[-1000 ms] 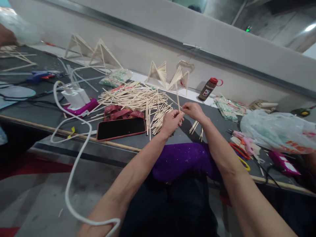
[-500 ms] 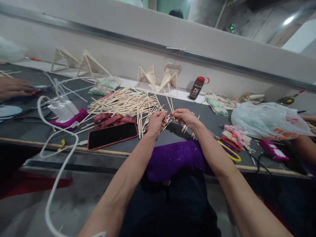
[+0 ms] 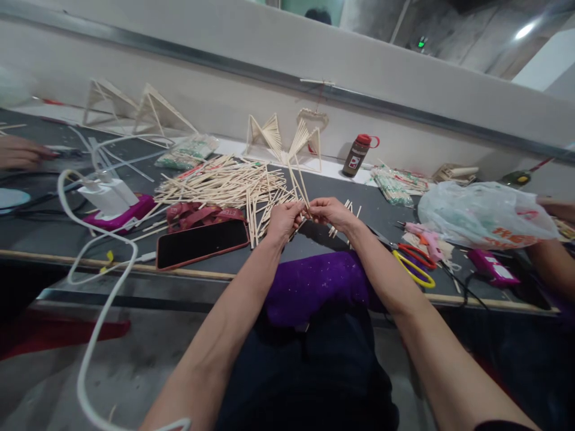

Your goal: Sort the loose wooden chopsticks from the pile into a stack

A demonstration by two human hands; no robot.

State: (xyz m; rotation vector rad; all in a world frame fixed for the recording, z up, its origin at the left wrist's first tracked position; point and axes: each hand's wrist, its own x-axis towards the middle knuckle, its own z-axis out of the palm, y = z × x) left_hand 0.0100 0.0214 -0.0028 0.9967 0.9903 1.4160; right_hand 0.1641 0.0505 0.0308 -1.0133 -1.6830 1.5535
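Note:
My left hand (image 3: pixel 283 221) is closed with its fingertips pinched round thin wooden sticks. Close beside it, my right hand (image 3: pixel 331 213) pinches thin wooden sticks (image 3: pixel 300 181) that point up and away from me. The fingertips of both hands nearly meet, and the stick ends are partly hidden there. A large pile of loose wooden sticks (image 3: pixel 220 184) lies to the left, some of it right beside my left hand. A few short sticks (image 3: pixel 335 221) rest on the table by my right hand.
Stick models (image 3: pixel 265 136) stand along the wall. A phone (image 3: pixel 202 244), a purple power strip (image 3: pixel 121 218) and a white cable lie left. To the right are scissors (image 3: pixel 415 266), a pink glue gun (image 3: pixel 429 239), a plastic bag (image 3: pixel 485 212) and a bottle (image 3: pixel 356 155). Other people's hands (image 3: pixel 22 152) show at both sides.
My right hand has moved left towards my left hand, bringing its sticks close to the left hand's fingertips. The whole view has shifted slightly.

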